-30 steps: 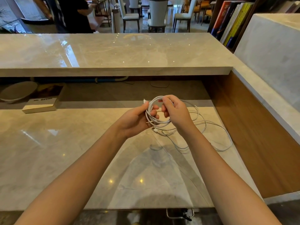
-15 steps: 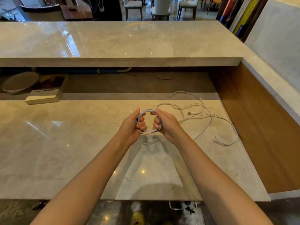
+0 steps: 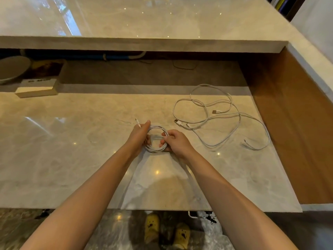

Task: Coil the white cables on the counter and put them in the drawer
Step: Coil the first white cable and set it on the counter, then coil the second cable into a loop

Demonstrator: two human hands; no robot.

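Loose cables [image 3: 221, 116] right of coil [image 3: 156, 139]

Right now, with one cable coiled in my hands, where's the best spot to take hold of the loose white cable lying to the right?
Probably pinch the loose cable near the plug end closest to the coiled cable, coming from above with the right hand. It lies flat on the counter in overlapping loops, so starting at an end lets it feed out without knotting.
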